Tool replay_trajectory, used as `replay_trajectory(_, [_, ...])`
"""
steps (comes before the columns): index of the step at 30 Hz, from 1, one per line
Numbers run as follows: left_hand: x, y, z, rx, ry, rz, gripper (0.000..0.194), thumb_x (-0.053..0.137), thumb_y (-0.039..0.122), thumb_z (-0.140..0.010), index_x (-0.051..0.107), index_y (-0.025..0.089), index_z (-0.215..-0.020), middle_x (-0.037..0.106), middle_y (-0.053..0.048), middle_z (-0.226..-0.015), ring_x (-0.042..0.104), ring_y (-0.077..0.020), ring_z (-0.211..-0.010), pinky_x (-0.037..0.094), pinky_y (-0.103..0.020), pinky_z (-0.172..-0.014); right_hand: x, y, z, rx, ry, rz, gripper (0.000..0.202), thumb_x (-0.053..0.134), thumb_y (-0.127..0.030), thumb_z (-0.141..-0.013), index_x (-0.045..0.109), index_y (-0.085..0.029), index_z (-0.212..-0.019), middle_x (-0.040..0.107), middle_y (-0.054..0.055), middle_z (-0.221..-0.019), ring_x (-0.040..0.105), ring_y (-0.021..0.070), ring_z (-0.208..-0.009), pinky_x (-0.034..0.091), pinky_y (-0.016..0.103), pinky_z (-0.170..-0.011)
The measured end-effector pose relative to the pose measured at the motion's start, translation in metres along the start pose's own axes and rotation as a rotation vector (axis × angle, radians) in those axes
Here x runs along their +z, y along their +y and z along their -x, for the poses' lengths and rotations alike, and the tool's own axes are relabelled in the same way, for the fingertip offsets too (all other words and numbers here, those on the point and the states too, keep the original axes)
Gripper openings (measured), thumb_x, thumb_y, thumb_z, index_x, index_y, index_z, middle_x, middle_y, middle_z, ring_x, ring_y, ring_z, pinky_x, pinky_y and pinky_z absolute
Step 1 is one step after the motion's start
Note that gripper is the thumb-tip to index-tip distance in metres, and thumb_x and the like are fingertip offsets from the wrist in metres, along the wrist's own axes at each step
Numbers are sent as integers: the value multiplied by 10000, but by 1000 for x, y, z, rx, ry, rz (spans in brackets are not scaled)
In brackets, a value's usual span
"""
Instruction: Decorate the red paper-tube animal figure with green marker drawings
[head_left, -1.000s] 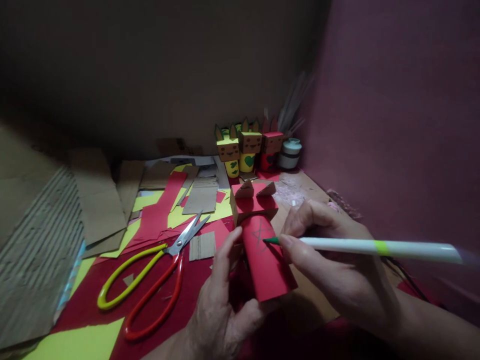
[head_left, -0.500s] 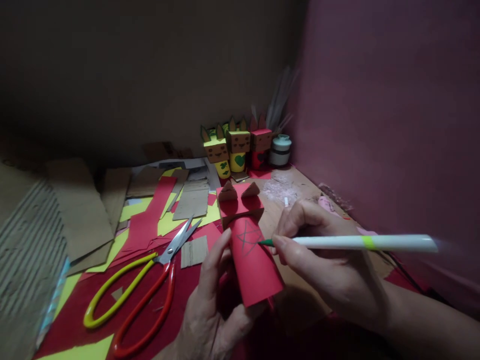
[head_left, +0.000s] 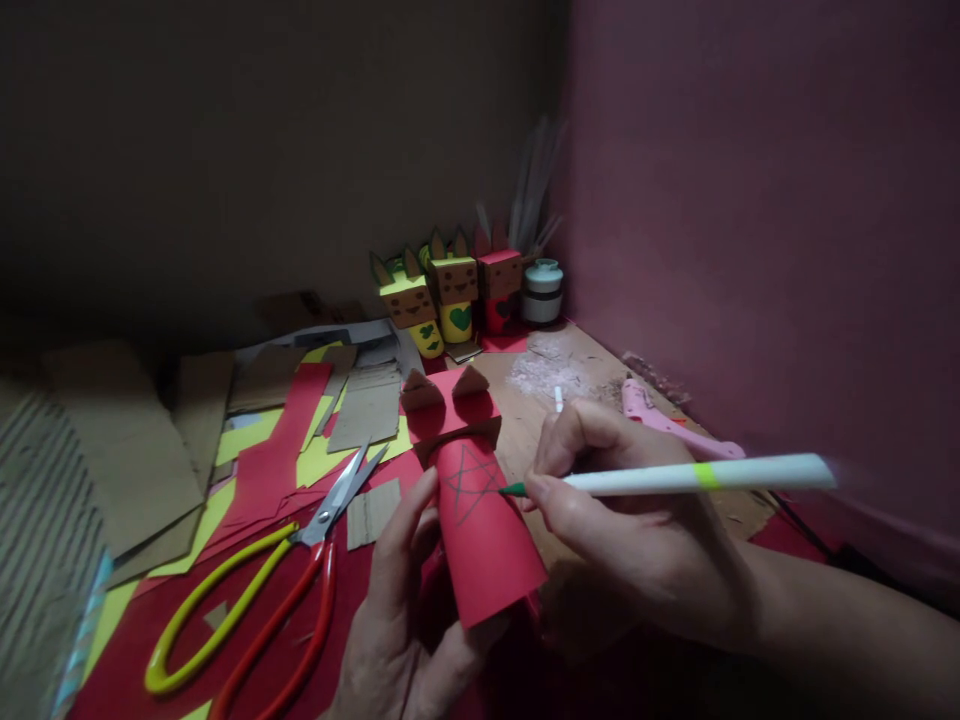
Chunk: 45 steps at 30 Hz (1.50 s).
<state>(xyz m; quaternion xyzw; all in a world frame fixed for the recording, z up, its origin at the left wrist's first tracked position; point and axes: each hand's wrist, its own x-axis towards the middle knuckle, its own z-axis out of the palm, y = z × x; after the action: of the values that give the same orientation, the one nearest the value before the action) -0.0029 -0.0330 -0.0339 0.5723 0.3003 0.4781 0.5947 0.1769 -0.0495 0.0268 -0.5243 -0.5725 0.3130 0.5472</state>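
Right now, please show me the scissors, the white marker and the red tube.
Scissors (head_left: 324, 517), head view: on the pivot.
White marker (head_left: 649, 481), head view: on the barrel.
Red tube (head_left: 487, 535), head view: middle of front.

The brown tabletop (head_left: 517, 430) supports a lidded pale-blue jar (head_left: 542, 295) at the rear, white shreds (head_left: 547, 368) in front, and a pink plastic tool (head_left: 643, 402) near the right edge.

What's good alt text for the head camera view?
A left hand holds a red paper figure while the right hand holds a green-tipped marker at the star drawn on it. Scissors lie left; similar figures stand behind.
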Motion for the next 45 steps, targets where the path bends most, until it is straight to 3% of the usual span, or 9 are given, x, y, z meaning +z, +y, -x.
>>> replay_trajectory(10, [-2, 2, 1, -65, 16, -32, 632, 756, 419, -907, 473, 440, -1473, 599, -17, -1517, 666, -280, -1290, 570, -390, -1071, -2, 1, 1, 14, 26, -16, 184, 632, -131, -814, 525, -236, -706, 531, -40, -631, 451, 113, -532, 351, 247, -474])
replay_trajectory(14, [-4, 0, 2, -61, 28, -44, 690, 754, 382, -910, 417, 427, -1511, 565, -36, -1550, 646, -299, -1315, 591, -380, -1034, -2, 3, 0, 19, 98, -56, 202, 694, -164, -835, 562, -248, -707, 585, -23, -638, 553, 154, -574, 441, 272, -504])
replay_trajectory(17, [-6, -4, 2, -42, 29, -72, 785, 743, 404, -912, 332, 369, -1580, 584, -86, -1524, 607, -337, -1357, 549, -441, -1098, 1, 9, 0, 35, 132, -152, 175, 698, -238, -902, 590, -248, -765, 634, -12, -694, 631, 172, -659, 504, 281, -560])
replay_trajectory(21, [-4, -4, 2, -20, 35, -91, 869, 729, 462, -911, 257, 288, -1619, 606, -139, -1482, 607, -352, -1352, 534, -453, -1112, 6, 19, -2, 63, 91, -358, 161, 697, -264, -938, 599, -233, -814, 662, -28, -724, 641, 138, -662, 519, 254, -594])
replay_trajectory(26, [-10, -3, 2, -85, 58, -154, 909, 782, 398, -878, 263, 340, -1623, 628, -111, -1457, 682, -315, -1244, 626, -354, -953, 9, 20, -1, 82, 91, -484, 184, 732, -247, -914, 604, -215, -787, 685, -25, -721, 665, 129, -665, 546, 249, -630])
replay_trajectory(31, [-18, -5, 0, 0, 105, -203, 851, 788, 354, -877, 339, 333, -1599, 638, -94, -1446, 671, -317, -1257, 584, -404, -1046, 9, 13, 1, 93, 54, -427, 163, 721, -223, -899, 610, -217, -779, 660, -30, -669, 627, 120, -604, 509, 225, -548])
replay_trajectory(37, [-8, -4, 1, 69, 65, -165, 717, 722, 354, -931, 396, 367, -1570, 628, -76, -1480, 662, -320, -1289, 572, -437, -1073, 11, 9, 9, 75, -56, -393, 105, 675, -283, -938, 612, -251, -859, 632, -22, -671, 570, 132, -544, 450, 246, -482])
replay_trajectory(42, [-6, -3, 1, 66, 42, -141, 677, 695, 355, -952, 401, 442, -1555, 643, -42, -1471, 671, -314, -1283, 564, -458, -1087, 15, 12, 14, 101, -122, -419, 156, 665, -371, -960, 591, -267, -871, 582, -28, -625, 522, 146, -530, 451, 276, -503])
replay_trajectory(45, [-5, -3, 1, 82, 39, -139, 696, 709, 352, -943, 393, 416, -1560, 627, -54, -1490, 669, -309, -1284, 548, -445, -1108, 16, 14, 15, 104, -139, -402, 165, 641, -396, -978, 589, -270, -885, 580, -25, -645, 527, 153, -565, 466, 286, -532])
